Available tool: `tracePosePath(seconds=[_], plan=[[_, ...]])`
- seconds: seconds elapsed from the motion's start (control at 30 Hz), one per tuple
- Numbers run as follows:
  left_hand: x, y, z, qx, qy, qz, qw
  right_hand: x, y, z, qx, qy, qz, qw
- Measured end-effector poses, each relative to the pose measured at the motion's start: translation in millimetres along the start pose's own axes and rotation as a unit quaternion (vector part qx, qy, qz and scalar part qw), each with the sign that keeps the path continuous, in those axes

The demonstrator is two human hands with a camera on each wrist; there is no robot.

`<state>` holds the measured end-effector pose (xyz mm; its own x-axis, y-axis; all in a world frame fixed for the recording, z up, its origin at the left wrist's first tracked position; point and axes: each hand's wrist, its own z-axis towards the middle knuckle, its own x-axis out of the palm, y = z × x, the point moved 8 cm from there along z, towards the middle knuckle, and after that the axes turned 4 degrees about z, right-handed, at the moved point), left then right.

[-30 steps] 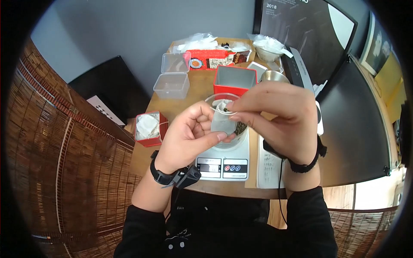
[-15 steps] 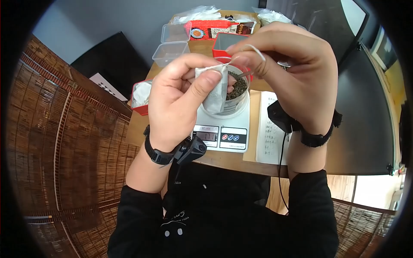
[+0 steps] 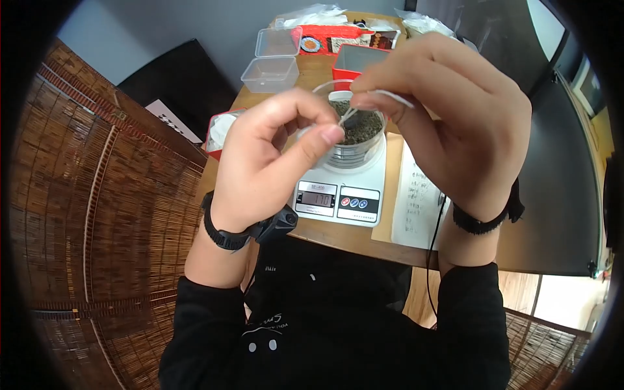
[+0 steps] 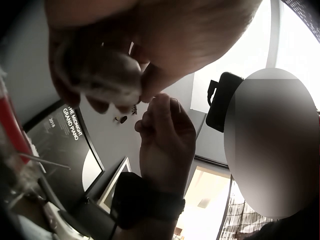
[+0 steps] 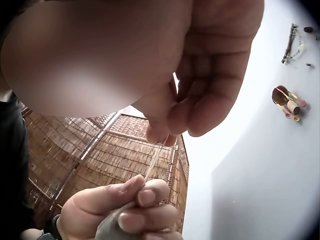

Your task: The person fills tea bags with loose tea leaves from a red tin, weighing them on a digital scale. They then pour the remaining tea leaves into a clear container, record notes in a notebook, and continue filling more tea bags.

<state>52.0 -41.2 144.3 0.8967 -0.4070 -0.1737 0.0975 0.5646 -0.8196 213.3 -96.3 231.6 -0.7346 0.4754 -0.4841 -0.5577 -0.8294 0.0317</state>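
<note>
My left hand (image 3: 263, 159) holds a filled white tea bag (image 4: 107, 77) with a drawstring. In the head view the bag is mostly hidden behind that hand's fingers. With thumb and forefinger, my right hand (image 3: 465, 123) pinches the drawstring (image 3: 349, 116), which runs taut between the hands. A loose end of the string sticks out past the right fingertips. Below them, a clear round tub (image 3: 354, 156) of dark dried leaves (image 3: 364, 130) stands on a white kitchen scale (image 3: 338, 208) with its display lit.
An open red box (image 3: 224, 127) with white bags stands at left. Behind are a clear plastic box (image 3: 270, 75) with raised lid, an open red tin (image 3: 361, 62) and a red packet (image 3: 331, 39). A handwritten notebook (image 3: 416, 201) lies right of the scale.
The right hand has moved from the bag's mouth to its drawstring and pulled it out to the right. The left hand has lifted the bag away from the tub, and the bag's mouth is drawn together.
</note>
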Motion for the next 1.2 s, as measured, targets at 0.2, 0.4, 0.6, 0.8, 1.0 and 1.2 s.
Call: tracePosePath(seconds=[0.2,0.4,0.6,0.8,1.0,1.2], plan=[[-38.7,-29.6,20.4,0.022,-0.026,0.376,0.926,5.6,-12.7,-0.8,0.032,0.022,0.015,0.999],[-137.7,59.3,91.3,-0.036,-0.101,0.517,0.850,-27.5,-24.5,-2.9,0.090,-0.016,0.010,0.996],[-172.8,154.0,122.0,-0.090,0.017,0.591,0.801,-40.6,-19.7,-5.9,0.130,-0.008,0.037,0.991],[-121.4,84.6,87.8,-0.087,0.008,0.479,0.874,-46.5,-23.1,-6.0,0.113,0.043,0.022,0.992],[1.9,31.2,-21.1,0.005,0.232,0.400,0.887,-50.5,-23.3,-3.6,0.060,0.150,-0.016,0.987],[37.4,61.5,-53.4,0.023,0.202,0.449,0.870,-47.7,-17.8,-3.9,0.040,0.197,-0.033,0.979]])
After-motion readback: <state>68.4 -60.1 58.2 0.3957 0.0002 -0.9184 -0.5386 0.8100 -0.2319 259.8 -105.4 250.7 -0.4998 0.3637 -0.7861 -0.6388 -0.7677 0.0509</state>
